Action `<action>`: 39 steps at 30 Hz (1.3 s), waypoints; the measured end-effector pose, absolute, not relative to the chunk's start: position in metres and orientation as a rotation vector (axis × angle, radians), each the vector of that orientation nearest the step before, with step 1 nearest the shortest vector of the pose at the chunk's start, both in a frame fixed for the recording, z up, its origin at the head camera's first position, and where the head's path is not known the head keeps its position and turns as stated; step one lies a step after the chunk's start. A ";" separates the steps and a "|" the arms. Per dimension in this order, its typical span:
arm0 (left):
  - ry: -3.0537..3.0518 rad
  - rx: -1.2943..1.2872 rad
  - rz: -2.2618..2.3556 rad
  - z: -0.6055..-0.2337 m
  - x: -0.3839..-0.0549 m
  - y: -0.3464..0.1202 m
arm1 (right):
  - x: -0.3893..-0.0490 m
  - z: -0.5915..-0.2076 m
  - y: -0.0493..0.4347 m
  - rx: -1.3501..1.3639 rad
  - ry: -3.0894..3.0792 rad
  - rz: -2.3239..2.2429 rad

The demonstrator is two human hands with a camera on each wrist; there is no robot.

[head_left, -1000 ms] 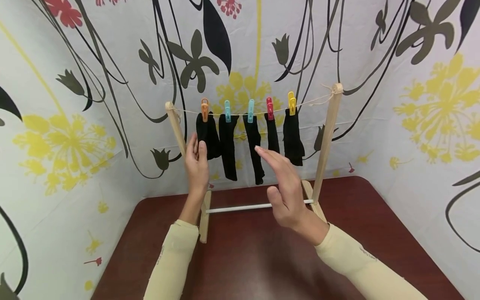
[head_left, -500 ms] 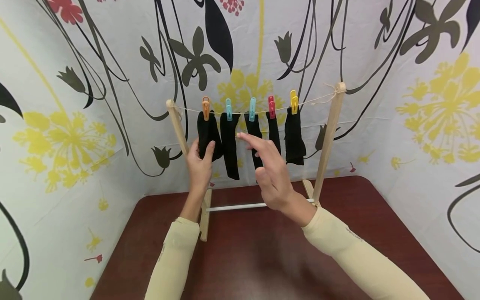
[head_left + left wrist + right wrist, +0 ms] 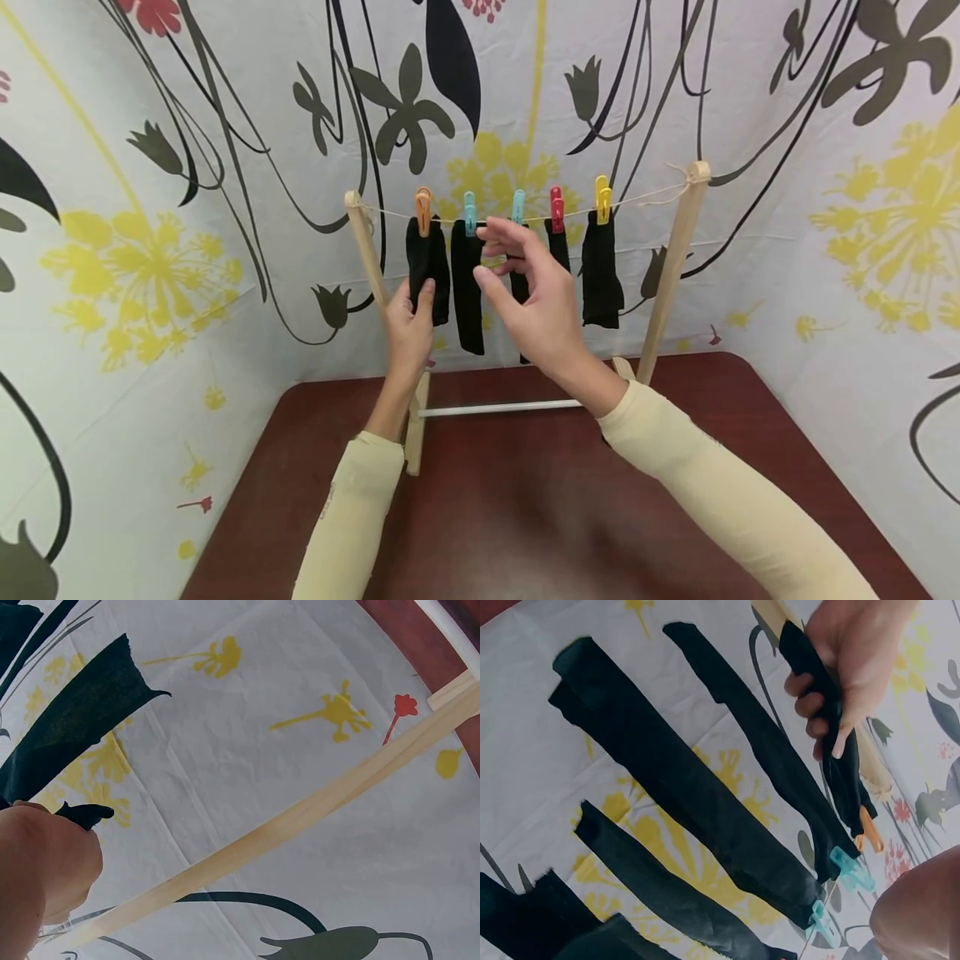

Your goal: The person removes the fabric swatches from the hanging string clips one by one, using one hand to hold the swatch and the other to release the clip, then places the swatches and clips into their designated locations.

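In the head view several black socks hang from a string line by clothespins. My left hand (image 3: pixel 408 333) grips the leftmost sock (image 3: pixel 427 254) below its orange clothespin (image 3: pixel 423 212); the right wrist view shows the thumb and fingers wrapped round that sock (image 3: pixel 849 784). My right hand (image 3: pixel 546 321) is raised in front of the middle of the line, fingers slightly bent and apart, holding nothing. Just left of its fingertips hangs the second sock (image 3: pixel 467 287), on a teal clothespin (image 3: pixel 470 214). My right hand partly covers the third sock.
The line is tied between a left wooden post (image 3: pixel 367 246) and a right wooden post (image 3: pixel 673 267), joined low by a white rod (image 3: pixel 502 408). The stand is on a dark red table (image 3: pixel 480 508). Red (image 3: pixel 557 208) and yellow (image 3: pixel 603 200) clothespins hold socks further right. Flowered cloth hangs behind.
My left hand has moved from beside the leftmost sock to gripping it. My right hand has moved left and up toward the line. The head view has shifted slightly.
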State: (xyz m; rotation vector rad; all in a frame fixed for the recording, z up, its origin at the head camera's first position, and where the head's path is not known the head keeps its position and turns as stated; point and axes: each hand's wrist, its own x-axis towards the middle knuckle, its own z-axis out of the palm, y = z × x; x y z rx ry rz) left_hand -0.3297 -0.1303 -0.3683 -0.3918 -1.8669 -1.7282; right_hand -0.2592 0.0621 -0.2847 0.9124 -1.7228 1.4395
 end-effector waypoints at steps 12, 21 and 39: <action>-1.858 -0.455 -1.745 -0.371 -0.328 -0.133 | -0.276 -0.235 0.055 0.895 -1.807 1.484; -1.849 -0.441 -1.770 -0.371 -0.327 -0.136 | -0.304 -0.201 0.048 0.858 -1.945 1.258; -1.848 -0.421 -1.766 -0.370 -0.328 -0.131 | -0.327 -0.167 0.033 0.762 -2.524 0.688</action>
